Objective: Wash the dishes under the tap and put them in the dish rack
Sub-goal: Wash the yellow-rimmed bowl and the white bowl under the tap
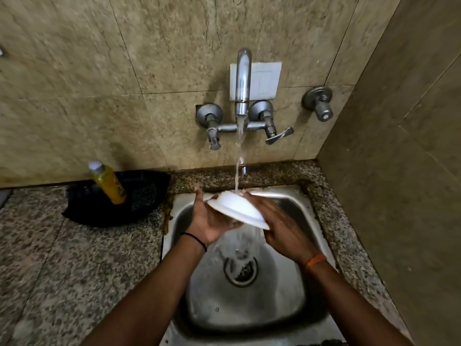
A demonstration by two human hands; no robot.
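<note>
Both forearms reach in from 6 o'clock over the sink. The left hand, palm up, cradles the tilted white bowl under the tap stream, fingers spread against it. The right hand lies blurred along the bowl's 3 o'clock side; I cannot tell its fingers' state. The bowl's inside is hidden.

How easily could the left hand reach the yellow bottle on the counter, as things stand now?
Probably not at once. The way to the yellow bottle looks free, with only bare counter between, but the left hand is holding up the white bowl under the tap.
</note>
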